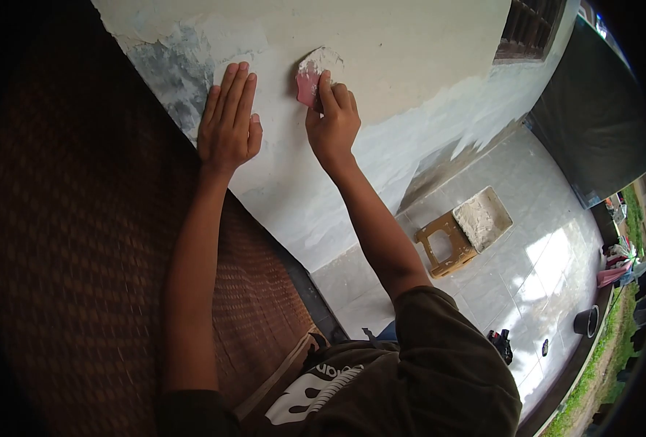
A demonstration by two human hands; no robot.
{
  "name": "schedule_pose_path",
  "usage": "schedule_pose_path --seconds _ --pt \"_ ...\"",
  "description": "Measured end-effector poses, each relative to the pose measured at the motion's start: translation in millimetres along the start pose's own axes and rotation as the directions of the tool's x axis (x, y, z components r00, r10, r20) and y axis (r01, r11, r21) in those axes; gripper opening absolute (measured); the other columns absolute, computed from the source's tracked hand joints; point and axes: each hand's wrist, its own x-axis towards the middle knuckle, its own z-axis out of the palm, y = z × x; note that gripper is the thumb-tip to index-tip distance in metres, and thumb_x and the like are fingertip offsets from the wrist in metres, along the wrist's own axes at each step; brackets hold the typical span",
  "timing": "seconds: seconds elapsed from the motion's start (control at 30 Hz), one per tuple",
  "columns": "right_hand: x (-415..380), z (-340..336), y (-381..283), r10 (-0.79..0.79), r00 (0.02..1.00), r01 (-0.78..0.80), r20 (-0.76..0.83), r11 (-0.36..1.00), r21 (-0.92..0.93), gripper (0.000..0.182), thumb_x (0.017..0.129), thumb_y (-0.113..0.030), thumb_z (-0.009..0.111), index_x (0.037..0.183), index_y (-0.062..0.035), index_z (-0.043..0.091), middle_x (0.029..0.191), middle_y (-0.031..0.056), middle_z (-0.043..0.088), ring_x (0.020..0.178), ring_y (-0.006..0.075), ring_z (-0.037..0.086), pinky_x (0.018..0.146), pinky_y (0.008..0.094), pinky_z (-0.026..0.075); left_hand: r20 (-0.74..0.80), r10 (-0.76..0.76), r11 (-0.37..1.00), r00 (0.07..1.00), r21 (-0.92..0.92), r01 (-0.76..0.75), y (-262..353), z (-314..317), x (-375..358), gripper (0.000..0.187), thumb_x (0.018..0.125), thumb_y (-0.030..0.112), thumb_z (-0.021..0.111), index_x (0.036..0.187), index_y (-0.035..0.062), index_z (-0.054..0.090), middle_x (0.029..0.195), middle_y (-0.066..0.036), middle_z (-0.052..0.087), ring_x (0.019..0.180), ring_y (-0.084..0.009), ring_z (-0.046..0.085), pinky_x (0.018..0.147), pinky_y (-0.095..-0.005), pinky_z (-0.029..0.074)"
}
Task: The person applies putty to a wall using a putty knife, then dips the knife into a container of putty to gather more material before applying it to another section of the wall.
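My right hand [334,124] grips a pink putty scraper [309,86] whose far edge is coated in white putty. The scraper lies against the wall [410,65], at the border between cream paint and a whitish coated band. To its left, my left hand [230,124] is laid flat on the wall with fingers stretched out and holds nothing. Beside those fingers is a grey, patchy area of wall [170,76] with peeling paint.
On the tiled floor [497,284] stands a tan plastic stool [446,244] with a tray of white putty [483,218] on it. A dark woven mat [104,277] hangs at left. A barred window [530,29] is upper right, a dark bucket [586,321] lower right.
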Motion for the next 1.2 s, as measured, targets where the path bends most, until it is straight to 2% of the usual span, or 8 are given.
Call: schedule_pose_path --seconds 0.13,0.3,0.4,0.53,0.67,0.83,1.07,1.2 --pt "-43 3 -28 0.028 0.993 -0.032 0.111 0.999 0.034 0.062 0.068 0.008 0.07 0.129 0.002 0.061 0.089 0.0095 0.058 0.075 0.0269 0.058 0.062 0.037 0.051 -0.013 0.001 1.0 1.0 0.003 -0.001 -1 2 -1 0.06 0.089 0.017 0.045 0.146 -0.0013 0.046 0.157 -0.014 0.042 0.147 -0.0272 0.037 0.12 -0.0443 0.026" --pt "-71 -32 -39 0.018 0.977 -0.068 0.21 0.97 0.233 0.059 0.068 0.011 0.07 0.126 0.0033 0.065 0.075 0.0087 0.051 0.065 0.0207 0.052 0.057 0.0314 0.046 -0.012 0.001 1.0 1.0 -0.017 -0.001 -1 1 -2 0.059 0.089 0.018 0.045 0.145 -0.0015 0.046 0.156 -0.014 0.042 0.147 -0.0279 0.037 0.12 -0.045 0.026" --pt "-23 -26 -22 0.015 1.0 -0.016 0.006 0.983 0.183 0.06 0.068 0.013 0.07 0.127 0.0017 0.065 0.074 0.0071 0.049 0.063 0.0193 0.05 0.055 0.0308 0.044 -0.029 0.01 0.999 1.0 -0.044 -0.012 1 -1 0 0.058 0.091 0.015 0.041 0.145 -0.0031 0.046 0.155 -0.016 0.043 0.146 -0.0312 0.038 0.119 -0.0479 0.026" --pt "5 -2 -14 -0.05 0.998 0.051 -0.024 0.998 0.041 0.061 0.067 0.011 0.07 0.127 0.0012 0.064 0.081 0.0063 0.054 0.07 0.0215 0.055 0.054 0.0334 0.046 -0.036 0.011 0.998 0.999 -0.064 -0.014 -1 -1 -1 0.058 0.091 0.016 0.04 0.145 -0.0031 0.046 0.155 -0.016 0.043 0.147 -0.0311 0.038 0.12 -0.0478 0.024" --pt "-30 8 -35 -0.024 0.998 0.024 0.061 1.0 0.002 0.059 0.066 0.008 0.069 0.125 0.0 0.065 0.087 0.0069 0.059 0.072 0.0242 0.058 0.056 0.0352 0.05 -0.066 -0.003 0.995 0.998 -0.097 -0.003 -3 1 -2 0.059 0.089 0.017 0.042 0.145 -0.0023 0.046 0.156 -0.015 0.042 0.147 -0.029 0.037 0.121 -0.0473 0.022" --pt "-93 -33 -45 -0.057 0.963 -0.002 0.263 0.975 0.221 0.068 0.062 0.008 0.07 0.129 -0.0039 0.064 0.092 0.0088 0.06 0.079 0.0248 0.061 0.06 0.0349 0.054 -0.109 -0.005 0.994 0.994 -0.11 -0.007 -5 3 -3 0.059 0.089 0.017 0.042 0.144 -0.0027 0.047 0.156 -0.015 0.042 0.147 -0.0293 0.037 0.121 -0.0474 0.021" --pt "-10 -20 -14 -0.01 1.0 0.01 -0.002 0.998 0.067 0.066 0.065 0.009 0.07 0.129 -0.0019 0.063 0.088 0.0078 0.058 0.078 0.0249 0.059 0.06 0.0352 0.052 -0.084 -0.016 0.997 0.996 -0.074 0.01 -2 3 -3 0.059 0.089 0.018 0.042 0.145 -0.0029 0.046 0.156 -0.015 0.042 0.148 -0.0282 0.035 0.121 -0.0464 0.019" --pt "-10 3 -8 -0.052 0.999 0.052 -0.015 0.997 -0.051 0.061 0.067 0.011 0.069 0.128 0.0009 0.064 0.083 0.0087 0.056 0.07 0.0238 0.055 0.058 0.0343 0.048 -0.059 -0.013 0.998 0.998 -0.063 0.009 0 0 0 0.058 0.091 0.016 0.039 0.145 -0.0045 0.045 0.155 -0.017 0.044 0.147 -0.0305 0.038 0.121 -0.0494 0.018"
